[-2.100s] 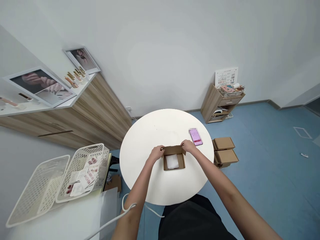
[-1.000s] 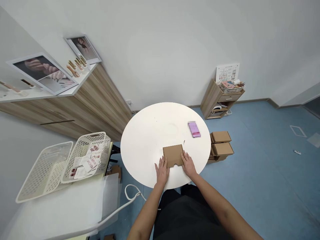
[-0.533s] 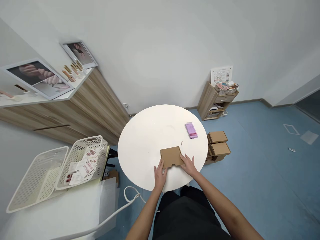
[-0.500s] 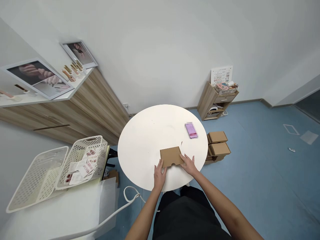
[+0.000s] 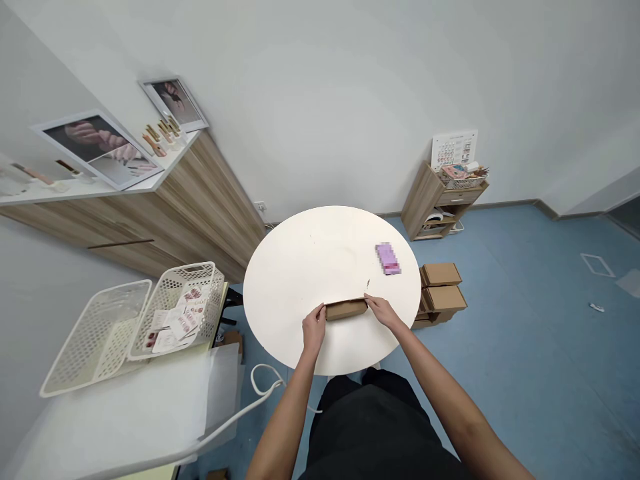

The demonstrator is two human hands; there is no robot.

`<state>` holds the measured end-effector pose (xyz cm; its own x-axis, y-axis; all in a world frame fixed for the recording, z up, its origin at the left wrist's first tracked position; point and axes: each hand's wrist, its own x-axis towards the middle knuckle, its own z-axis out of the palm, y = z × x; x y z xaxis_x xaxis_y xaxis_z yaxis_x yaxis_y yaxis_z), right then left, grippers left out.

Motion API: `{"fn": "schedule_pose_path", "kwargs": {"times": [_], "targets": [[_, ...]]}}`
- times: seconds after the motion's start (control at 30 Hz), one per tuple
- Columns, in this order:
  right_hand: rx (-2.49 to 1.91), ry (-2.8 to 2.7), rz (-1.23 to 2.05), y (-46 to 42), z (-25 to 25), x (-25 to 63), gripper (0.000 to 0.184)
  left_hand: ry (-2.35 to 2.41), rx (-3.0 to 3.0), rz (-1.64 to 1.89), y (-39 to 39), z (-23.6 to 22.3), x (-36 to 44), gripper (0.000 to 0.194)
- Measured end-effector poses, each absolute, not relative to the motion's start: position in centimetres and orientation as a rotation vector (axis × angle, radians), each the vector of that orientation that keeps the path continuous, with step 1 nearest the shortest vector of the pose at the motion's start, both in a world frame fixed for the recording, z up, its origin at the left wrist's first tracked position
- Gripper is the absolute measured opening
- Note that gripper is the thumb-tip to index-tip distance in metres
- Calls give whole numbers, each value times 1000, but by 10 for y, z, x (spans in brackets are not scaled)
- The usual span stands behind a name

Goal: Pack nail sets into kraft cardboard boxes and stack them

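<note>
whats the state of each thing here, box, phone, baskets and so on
cardboard box: tipped up on a long edge, held between both hands
left hand: gripping the box's left end
right hand: gripping the box's right end
phone: flat on the round table, blurred
stacked cardboard boxes: shut, on the floor
white mesh basket: holding printed cards
cabinet drawer: shut

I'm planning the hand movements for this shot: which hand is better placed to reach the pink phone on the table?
Right, probably. The right hand holds the near end of the cardboard box closest to the pink phone, while the left hand is at the box's far end, with the box between it and the phone.
</note>
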<state>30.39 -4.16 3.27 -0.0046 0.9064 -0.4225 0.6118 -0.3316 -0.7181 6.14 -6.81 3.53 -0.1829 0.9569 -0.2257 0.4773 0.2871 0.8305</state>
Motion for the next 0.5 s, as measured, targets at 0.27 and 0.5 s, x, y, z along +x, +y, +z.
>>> {"fn": "schedule_pose_path", "kwargs": {"times": [0.27,0.5], "targets": [[-1761,-1590,1371,-27,31,310,26,1708,1324,641,-44,36,42,26],[-1791,-1559,1392,-25,30,312,26,1589,1303,672,-42,31,30,23]]}}
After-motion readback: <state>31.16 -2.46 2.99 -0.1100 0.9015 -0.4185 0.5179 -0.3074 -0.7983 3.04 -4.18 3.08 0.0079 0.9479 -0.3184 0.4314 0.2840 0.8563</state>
